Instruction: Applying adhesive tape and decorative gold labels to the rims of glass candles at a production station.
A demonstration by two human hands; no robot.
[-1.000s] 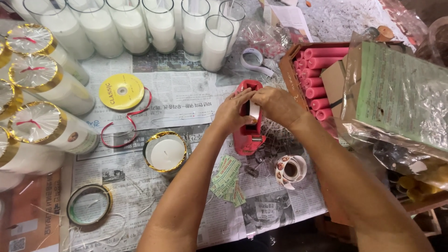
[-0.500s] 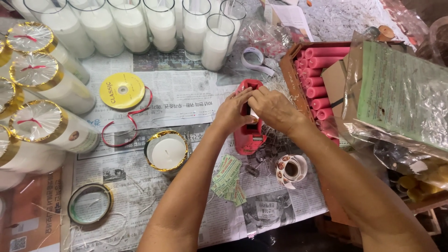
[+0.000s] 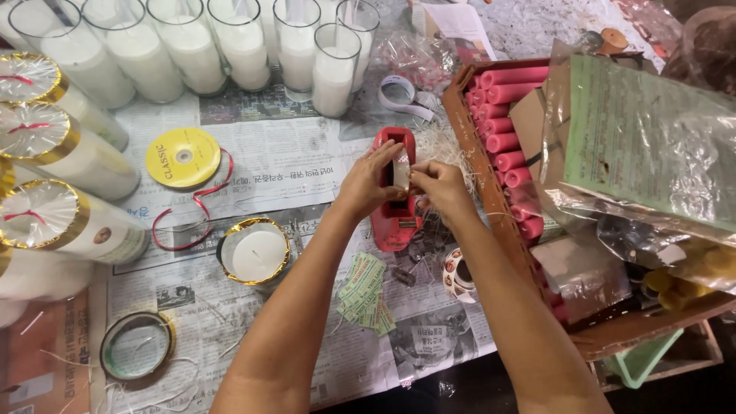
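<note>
Pinching a white tape roll (image 3: 400, 170) over red dispenser (image 3: 395, 198), left hand (image 3: 373, 182), right hand (image 3: 435, 184) fingers closed.

The tape dispenser (image 3: 395, 192) lies on newspaper (image 3: 291, 161), between the candle (image 3: 255, 253) and the box of sticks (image 3: 506, 146).

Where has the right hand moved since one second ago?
Yes. The right hand drew back rightward: earlier it lay across the red tape dispenser, now only its fingertips reach the dispenser's right edge.
</note>
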